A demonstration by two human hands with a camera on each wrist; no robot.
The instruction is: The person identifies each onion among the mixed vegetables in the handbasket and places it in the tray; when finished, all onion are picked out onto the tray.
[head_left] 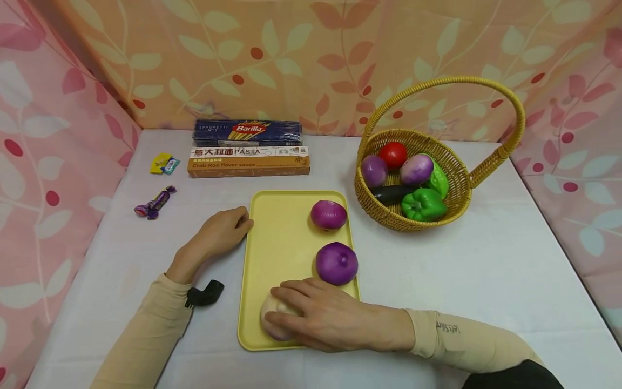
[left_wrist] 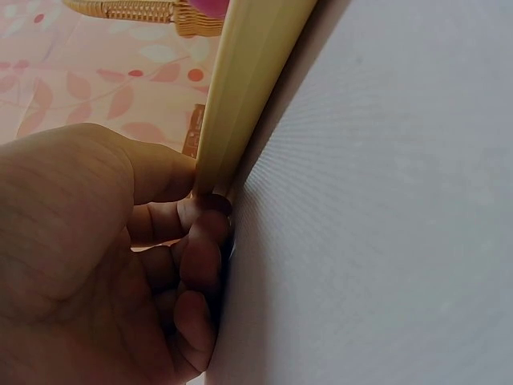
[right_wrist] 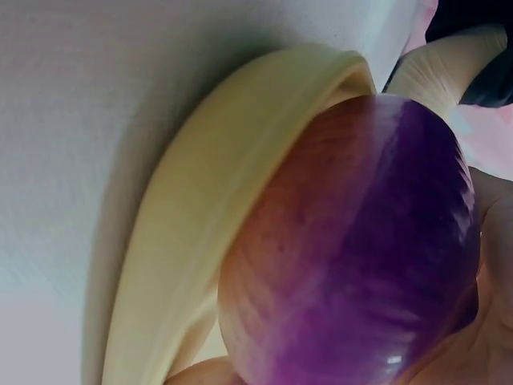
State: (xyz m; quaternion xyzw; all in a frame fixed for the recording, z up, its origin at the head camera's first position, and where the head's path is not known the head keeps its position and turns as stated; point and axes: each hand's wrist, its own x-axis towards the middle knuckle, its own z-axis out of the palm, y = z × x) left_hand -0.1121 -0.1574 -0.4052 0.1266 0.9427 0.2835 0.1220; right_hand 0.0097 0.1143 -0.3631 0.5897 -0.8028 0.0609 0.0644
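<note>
My left hand (head_left: 221,232) is at the left side of a yellow tray (head_left: 277,243). In the left wrist view, its thumb presses the tray's rim (left_wrist: 232,96) while the curled fingers reach beneath. At the tray's near end, my right hand (head_left: 330,319) grips an onion (head_left: 277,319), pale on top. The right wrist view shows this onion's purple side (right_wrist: 361,249) close to the palm and inside the tray wall. Two more purple onions lie along the tray's right side, a middle onion (head_left: 337,263) and a far onion (head_left: 329,215).
A wicker basket (head_left: 461,200) at the right holds a tomato (head_left: 393,155), a green pepper (head_left: 424,205), an eggplant and other vegetables. Behind the tray lie a spaghetti pack (head_left: 248,132) and a pasta box (head_left: 249,163). Wrapped sweets (head_left: 156,203) lie at the left.
</note>
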